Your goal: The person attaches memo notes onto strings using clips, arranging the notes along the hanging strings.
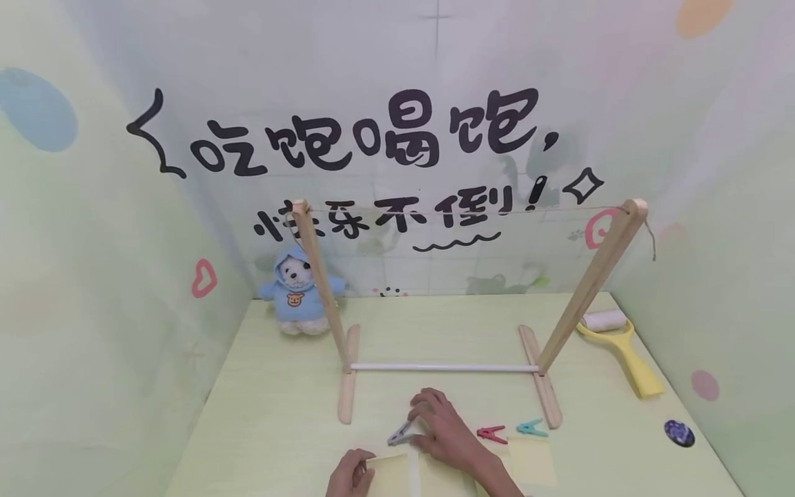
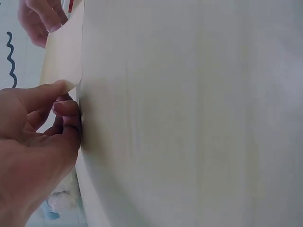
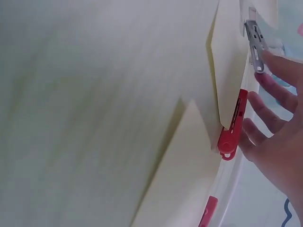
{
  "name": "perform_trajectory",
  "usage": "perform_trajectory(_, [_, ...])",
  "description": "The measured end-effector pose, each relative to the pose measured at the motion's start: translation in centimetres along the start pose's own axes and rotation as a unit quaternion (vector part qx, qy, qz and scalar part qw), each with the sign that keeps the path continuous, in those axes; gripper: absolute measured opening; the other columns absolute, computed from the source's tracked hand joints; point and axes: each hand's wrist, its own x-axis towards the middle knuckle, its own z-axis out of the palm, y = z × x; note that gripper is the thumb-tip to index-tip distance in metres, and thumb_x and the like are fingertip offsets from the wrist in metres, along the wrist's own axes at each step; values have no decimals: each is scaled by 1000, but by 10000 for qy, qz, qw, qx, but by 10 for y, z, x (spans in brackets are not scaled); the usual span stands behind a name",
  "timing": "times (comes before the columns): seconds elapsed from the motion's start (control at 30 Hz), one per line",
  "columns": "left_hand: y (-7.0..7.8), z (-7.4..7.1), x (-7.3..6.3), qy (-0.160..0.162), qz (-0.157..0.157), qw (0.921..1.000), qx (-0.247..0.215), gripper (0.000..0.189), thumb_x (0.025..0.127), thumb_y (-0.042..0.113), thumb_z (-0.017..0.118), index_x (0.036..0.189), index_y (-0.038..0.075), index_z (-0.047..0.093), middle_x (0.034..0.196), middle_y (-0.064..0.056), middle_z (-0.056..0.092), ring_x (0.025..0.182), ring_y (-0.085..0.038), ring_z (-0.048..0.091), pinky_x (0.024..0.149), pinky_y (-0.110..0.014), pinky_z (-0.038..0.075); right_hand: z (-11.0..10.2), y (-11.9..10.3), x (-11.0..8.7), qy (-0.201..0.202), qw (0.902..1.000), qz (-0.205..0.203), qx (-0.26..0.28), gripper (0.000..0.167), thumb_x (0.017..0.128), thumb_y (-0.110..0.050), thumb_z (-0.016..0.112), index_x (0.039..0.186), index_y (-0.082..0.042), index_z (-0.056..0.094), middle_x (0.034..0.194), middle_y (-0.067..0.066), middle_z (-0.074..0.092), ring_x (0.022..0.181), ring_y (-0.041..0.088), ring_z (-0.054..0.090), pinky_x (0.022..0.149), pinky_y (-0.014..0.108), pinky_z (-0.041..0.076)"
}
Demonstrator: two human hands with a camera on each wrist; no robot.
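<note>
Closest to the camera, at the lower edge of the head view, a bare left hand has its fingers curled in, thumb and fingertips pinching the edge of a pale yellow, paper-like sheet. Starting from the left, a white plush toy in a light blue hooded top sits at the back of a pale yellow-green table, partly behind the left post of a light wooden stand. Thin brown string runs between the tops of its two posts, in front of black Chinese lettering on the wall; low down, a slim white rod joins them. Nearer than the rod, just past the sheet's far edge, is a grey plastic clothespin, held at its handle end between the thumb and bent fingers of the right hand, which are only slightly apart. Next comes a red clothespin; the right wrist view shows a second red clip beside that hand's lower fingers. Further right, a teal clothespin lies at the far edge of another yellow sheet. Beyond the right post rest a yellow-handled roller with a white cylinder and, nearer, a shiny dark blue-purple oval.
</note>
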Motion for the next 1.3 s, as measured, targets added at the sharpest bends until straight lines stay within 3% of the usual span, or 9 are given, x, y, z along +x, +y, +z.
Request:
perform_trajectory(0.13, [-6,7,-4,295,-130,9993,-199,15,106,12,67,114,0,71,92,6,52,76,2,45,65,-21,44,-4,-4,-1,16,9989,224,404,30,93,-19,88,115,-13,69,130,6,68,132,41,59,105,63,52])
perform_trajectory(0.23, [-23,16,-4,644,-128,9977,-166,14,105,19,72,110,6,75,86,10,54,73,3,47,63,-21,44,-8,-8,-1,-8,9929,522,1069,27,98,-18,83,120,-11,68,126,3,72,126,35,65,104,57,55])
perform_trajectory(0.43, [-53,23,-1,798,-672,9920,-711,26,101,33,81,111,10,81,89,7,73,79,1,62,68,-19,52,-20,-13,3,-168,9600,1254,2497,29,102,-17,79,125,-3,69,116,7,78,110,26,74,95,41,63])
perform_trajectory(0.57, [-8,9,-4,860,-916,9869,-1016,28,100,31,81,114,6,81,109,-6,81,93,-3,71,81,-20,58,-38,-14,10,-287,9452,1593,2835,35,102,-19,78,130,1,69,119,12,77,113,33,74,95,42,63])
perform_trajectory(0.7, [42,-9,2,1055,-819,9861,-985,24,106,25,74,117,4,78,112,-7,77,98,-2,67,87,-21,57,-65,-16,26,11,9594,892,2676,30,100,-9,79,126,2,70,120,16,76,111,33,73,95,45,64])
perform_trajectory(0.83, [77,-27,23,1554,-76,9847,-785,14,108,17,69,108,4,75,110,-4,68,98,-1,59,87,-22,56,-107,-23,52,508,9718,20,2301,30,93,4,80,122,3,70,128,20,68,118,33,67,94,41,64])
perform_trajectory(1.03, [136,-61,58,1971,1406,9676,-714,9,108,5,68,102,3,73,120,-11,68,109,-11,61,89,-24,57,-179,-44,92,1039,9788,-489,1696,38,85,13,83,118,-1,73,135,22,60,125,26,60,96,31,61])
perform_trajectory(1.2, [191,-83,78,1790,1838,9628,-844,14,110,10,67,105,-1,74,137,-15,68,132,-30,62,99,-28,57,-226,-65,117,1236,9784,-810,1447,41,81,18,85,117,-1,74,136,21,60,125,20,59,97,21,54])
perform_trajectory(1.3, [222,-93,90,1713,2094,9583,-921,15,110,10,67,109,-3,73,142,-16,67,136,-32,60,102,-31,56,-247,-76,133,1360,9766,-1000,1331,40,81,18,85,116,0,75,136,21,60,126,16,58,97,20,51])
